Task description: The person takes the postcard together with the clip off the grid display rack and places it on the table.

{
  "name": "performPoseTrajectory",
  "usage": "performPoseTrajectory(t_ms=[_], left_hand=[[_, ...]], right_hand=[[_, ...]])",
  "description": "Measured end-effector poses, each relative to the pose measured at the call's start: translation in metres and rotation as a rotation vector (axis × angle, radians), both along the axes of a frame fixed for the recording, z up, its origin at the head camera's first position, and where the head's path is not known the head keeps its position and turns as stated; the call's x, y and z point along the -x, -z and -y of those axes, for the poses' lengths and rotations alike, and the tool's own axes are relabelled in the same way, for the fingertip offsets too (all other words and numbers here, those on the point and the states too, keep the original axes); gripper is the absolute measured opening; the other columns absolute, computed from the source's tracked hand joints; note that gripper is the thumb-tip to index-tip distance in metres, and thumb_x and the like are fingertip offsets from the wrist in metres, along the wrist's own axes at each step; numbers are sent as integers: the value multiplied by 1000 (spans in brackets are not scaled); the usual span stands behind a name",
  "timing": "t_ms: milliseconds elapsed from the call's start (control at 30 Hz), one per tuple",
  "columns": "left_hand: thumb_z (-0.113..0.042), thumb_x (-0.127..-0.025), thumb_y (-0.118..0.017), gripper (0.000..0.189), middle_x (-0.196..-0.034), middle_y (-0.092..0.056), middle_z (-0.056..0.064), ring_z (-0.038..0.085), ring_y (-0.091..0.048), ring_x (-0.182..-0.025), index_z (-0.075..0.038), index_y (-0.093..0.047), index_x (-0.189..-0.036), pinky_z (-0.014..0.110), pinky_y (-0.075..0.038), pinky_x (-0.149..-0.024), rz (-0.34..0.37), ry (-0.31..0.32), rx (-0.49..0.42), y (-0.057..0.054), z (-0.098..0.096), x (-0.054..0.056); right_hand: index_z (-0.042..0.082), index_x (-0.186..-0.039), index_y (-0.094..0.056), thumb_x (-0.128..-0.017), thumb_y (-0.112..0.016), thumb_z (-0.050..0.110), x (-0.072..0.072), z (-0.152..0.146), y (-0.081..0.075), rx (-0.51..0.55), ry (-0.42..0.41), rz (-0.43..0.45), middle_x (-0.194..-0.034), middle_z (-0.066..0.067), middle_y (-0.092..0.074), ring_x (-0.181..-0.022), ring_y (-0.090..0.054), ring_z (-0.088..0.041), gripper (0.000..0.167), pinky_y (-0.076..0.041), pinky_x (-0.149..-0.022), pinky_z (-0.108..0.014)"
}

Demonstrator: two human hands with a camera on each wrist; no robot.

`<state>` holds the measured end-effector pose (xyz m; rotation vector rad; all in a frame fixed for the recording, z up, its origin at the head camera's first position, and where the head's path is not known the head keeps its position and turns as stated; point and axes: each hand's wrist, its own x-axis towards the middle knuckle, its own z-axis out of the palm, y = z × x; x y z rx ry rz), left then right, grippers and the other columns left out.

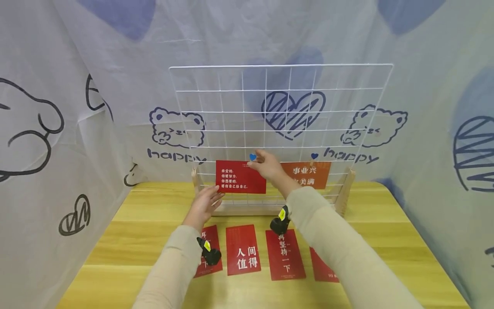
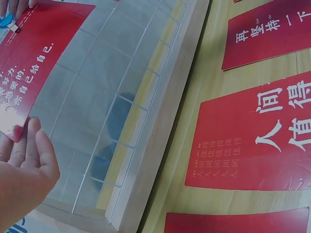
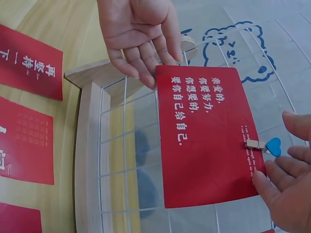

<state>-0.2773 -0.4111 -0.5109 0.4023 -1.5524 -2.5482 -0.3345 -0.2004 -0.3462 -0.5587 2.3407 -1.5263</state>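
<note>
A red card (image 1: 241, 177) with white writing hangs on the white wire grid (image 1: 278, 112), its top edge under a small wooden clip with a blue heart (image 3: 273, 146). My right hand (image 1: 270, 165) is beside that clip, thumb and fingers spread apart around the heart, fingertips right at the card's edge. At the card's lower left corner is my left hand (image 1: 204, 204), its fingers loosely extended and touching the corner. In the right wrist view both hands show, the left (image 3: 141, 39) at one corner and the right (image 3: 291, 179) near the clip.
An orange-red card (image 1: 308, 176) hangs to the right under a dark blue heart clip (image 1: 314, 156), partly behind my right arm. Several red cards, one a "人间值得" card (image 1: 243, 249), lie on the wooden table (image 1: 127, 240) before the grid's wooden base (image 1: 247, 210).
</note>
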Motion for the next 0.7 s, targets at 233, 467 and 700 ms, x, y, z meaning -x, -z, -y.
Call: performPoseTrajectory(t_ms=[233,467,700], left_hand=[[-16,-80,-61,27,-97,-59,9,23,-58,-88,-7,-54,-106,34,-45,-77,-44,-49,-45,61,26,40],[-24,-71,-69,41,-101,-60,13,25,-58,-90,-9,-58,-108,34,-46,-77,-40,-61,-59,114,56,75],[-30,-71,-69,47,-107,-57,13,27,-56,-95,-12,-56,-113,37,-45,-78,-1,-78,4,165,85,107]], right_hand=[[4,-132,-33,-88,-50,15,5,4,-2,-130,-20,-100,-127,-15,-42,-112,-42,-26,49,-37,-90,-34],[5,-120,-50,-89,-45,9,11,4,-4,-230,-1,-202,-110,-12,-55,-80,-54,-21,32,-45,-66,-26],[6,-118,-53,-88,-48,11,12,13,4,-343,40,-409,-112,-9,-56,-93,-52,-22,31,-43,-75,-30]])
